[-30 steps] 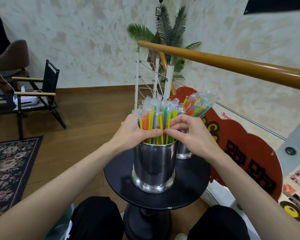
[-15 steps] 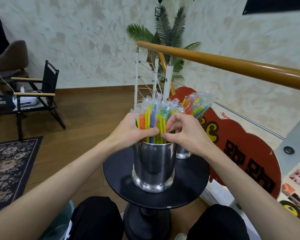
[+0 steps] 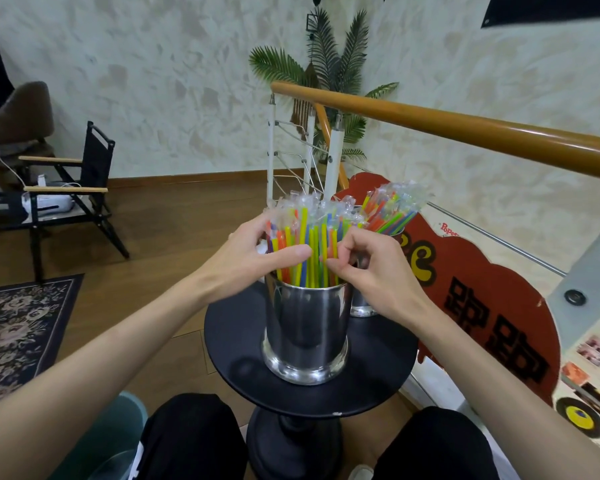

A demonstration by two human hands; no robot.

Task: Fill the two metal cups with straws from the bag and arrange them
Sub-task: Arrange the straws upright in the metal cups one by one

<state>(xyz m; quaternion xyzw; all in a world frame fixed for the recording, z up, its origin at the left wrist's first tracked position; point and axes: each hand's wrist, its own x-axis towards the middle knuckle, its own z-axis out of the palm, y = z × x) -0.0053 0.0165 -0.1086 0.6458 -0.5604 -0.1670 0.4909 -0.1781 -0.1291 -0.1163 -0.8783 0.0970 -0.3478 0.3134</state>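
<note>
A shiny metal cup [image 3: 305, 327] stands at the middle of a small round black table [image 3: 378, 379], packed with wrapped colourful straws [image 3: 309, 244]. My left hand [image 3: 253, 261] wraps round the left side of the bundle, thumb across its front. My right hand [image 3: 364, 268] pinches straws at the bundle's right side with curled fingers. A second metal cup [image 3: 362, 306], mostly hidden behind my right hand, holds another bunch of straws [image 3: 390, 209] leaning right.
A wooden handrail [image 3: 465, 133] on white posts runs just behind the table. A red cloud-shaped sign [image 3: 482, 289] leans at the right. A black folding chair [image 3: 66, 195] and a patterned rug [image 3: 18, 320] lie to the left. My knees flank the table base.
Both hands have risen along the straws in the near cup and parted slightly, showing more of the bundle's front. The cups have not moved.
</note>
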